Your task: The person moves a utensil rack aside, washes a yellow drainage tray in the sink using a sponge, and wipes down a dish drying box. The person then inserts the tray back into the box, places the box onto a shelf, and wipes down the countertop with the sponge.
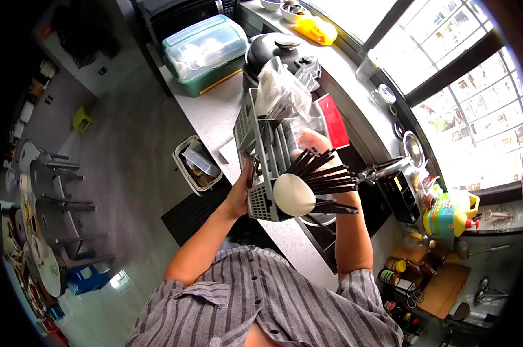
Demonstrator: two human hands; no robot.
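Countertop [212, 111], lidded box [205, 55], cooker [270, 49] — held rack [267, 165]

Home kitchen, black lidded cooker [271, 51], wooden board [448, 289], chairs [45, 178]

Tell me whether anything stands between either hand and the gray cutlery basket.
Nothing visible does on the left: the left hand is against the side of the gray cutlery basket. Dark chopsticks partly hide the right hand from view, so I cannot tell there.
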